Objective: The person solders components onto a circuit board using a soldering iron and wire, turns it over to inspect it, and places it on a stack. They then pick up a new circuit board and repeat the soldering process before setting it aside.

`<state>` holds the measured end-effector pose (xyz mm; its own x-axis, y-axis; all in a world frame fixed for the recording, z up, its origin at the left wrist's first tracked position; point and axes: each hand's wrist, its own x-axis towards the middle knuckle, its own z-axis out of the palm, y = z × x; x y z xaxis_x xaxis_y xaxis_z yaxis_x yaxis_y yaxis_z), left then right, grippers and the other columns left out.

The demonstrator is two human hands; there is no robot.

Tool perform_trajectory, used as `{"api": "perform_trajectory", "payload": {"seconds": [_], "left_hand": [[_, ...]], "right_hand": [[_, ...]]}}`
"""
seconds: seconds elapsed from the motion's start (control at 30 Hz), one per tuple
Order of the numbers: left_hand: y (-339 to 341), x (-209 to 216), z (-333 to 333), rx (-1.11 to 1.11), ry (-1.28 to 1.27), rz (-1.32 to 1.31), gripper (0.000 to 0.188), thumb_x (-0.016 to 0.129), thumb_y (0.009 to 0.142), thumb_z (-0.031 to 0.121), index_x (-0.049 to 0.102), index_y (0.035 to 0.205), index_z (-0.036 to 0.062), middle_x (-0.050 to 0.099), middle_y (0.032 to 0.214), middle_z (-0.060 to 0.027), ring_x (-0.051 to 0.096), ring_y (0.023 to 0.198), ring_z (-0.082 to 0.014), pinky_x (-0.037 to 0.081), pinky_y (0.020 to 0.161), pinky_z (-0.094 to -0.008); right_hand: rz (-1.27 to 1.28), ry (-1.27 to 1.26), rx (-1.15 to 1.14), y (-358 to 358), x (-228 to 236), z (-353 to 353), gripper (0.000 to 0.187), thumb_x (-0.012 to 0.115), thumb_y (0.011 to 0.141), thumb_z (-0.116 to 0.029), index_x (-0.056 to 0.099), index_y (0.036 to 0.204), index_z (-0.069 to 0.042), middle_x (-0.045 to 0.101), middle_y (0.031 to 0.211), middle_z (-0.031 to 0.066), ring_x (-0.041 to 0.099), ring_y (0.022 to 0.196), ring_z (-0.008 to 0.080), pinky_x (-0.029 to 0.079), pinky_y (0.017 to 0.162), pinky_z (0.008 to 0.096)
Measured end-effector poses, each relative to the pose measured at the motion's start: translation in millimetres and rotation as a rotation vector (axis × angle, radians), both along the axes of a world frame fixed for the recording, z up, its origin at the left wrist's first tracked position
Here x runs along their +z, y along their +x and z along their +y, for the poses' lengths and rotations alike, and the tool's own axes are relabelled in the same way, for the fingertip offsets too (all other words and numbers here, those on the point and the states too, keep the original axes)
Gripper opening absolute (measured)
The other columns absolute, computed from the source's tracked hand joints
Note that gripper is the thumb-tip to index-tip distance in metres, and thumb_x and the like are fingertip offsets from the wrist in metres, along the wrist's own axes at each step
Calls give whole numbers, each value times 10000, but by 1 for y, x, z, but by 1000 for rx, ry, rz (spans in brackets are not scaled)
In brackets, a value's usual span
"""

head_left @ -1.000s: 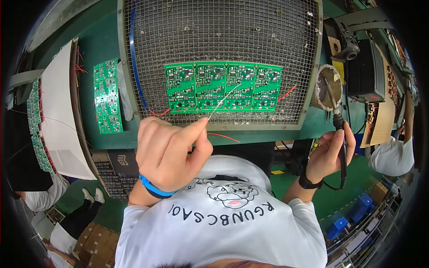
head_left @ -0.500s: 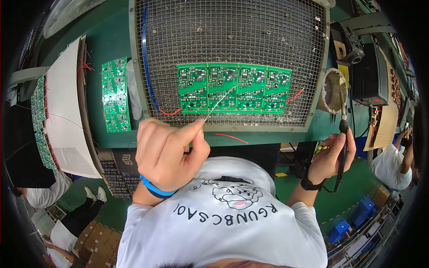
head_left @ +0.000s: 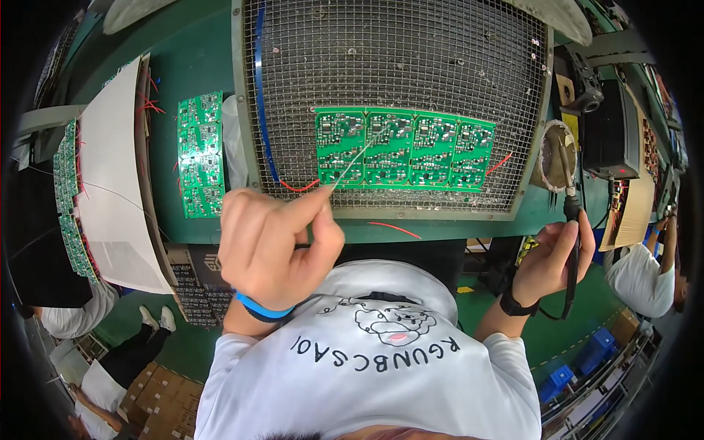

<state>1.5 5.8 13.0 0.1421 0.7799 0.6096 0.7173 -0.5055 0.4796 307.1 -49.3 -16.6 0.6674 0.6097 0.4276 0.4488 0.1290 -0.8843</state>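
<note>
Between thumb and forefinger, my left hand point(head_left: 275, 246) pinches a thin length of solder wire point(head_left: 361, 152). The wire slants up over a green circuit board panel point(head_left: 389, 154), which lies on a mesh-topped tray; from this angle I cannot tell whether its tip touches the board. A red wire point(head_left: 299, 186) sticks out at the panel's lower left, another red wire point(head_left: 499, 163) at its right edge. My right hand point(head_left: 555, 253) grips a soldering iron point(head_left: 572, 209) with a black handle and cord. Its metal tip lies over a round solder-crusted dish point(head_left: 546, 172) right of the tray.
The metal mesh point(head_left: 411, 73) has a raised frame, with a blue strip point(head_left: 260, 88) along its left side. Left stand another board panel point(head_left: 200, 154) and a white sheet point(head_left: 121, 176). A loose red wire point(head_left: 394, 229) lies at the bench edge. A black box point(head_left: 609, 132) stands right.
The view has shifted, so the bench appears farther right. The solder wire's tip now points at the second board section from the left. The iron's tip has moved farther over the dish.
</note>
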Motion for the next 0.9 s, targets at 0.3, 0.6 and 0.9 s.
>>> {"api": "perform_trajectory", "payload": {"seconds": [0.3,0.6,0.9], "left_hand": [[-6,-2,6,18,14,16,266,730,643,-65,733,878,60,416,576,27,441,530,-163,365,551,-315],[-8,-1,3,35,-12,4,258,730,646,-65,733,873,58,416,577,27,440,528,-163,367,554,-316],[-3,-2,4,-33,-12,0,270,735,629,-64,731,872,54,442,584,16,451,535,-177,376,552,-323]], "right_hand": [[25,52,112,-11,5,4,232,560,988,-94,611,1173,36,611,689,58,522,573,93,384,499,199],[19,54,132,-14,5,5,234,566,988,-98,607,1175,36,621,696,67,537,580,98,390,498,203],[34,56,154,-15,5,5,235,564,990,-100,607,1179,32,628,706,69,542,585,100,400,507,209]]}}
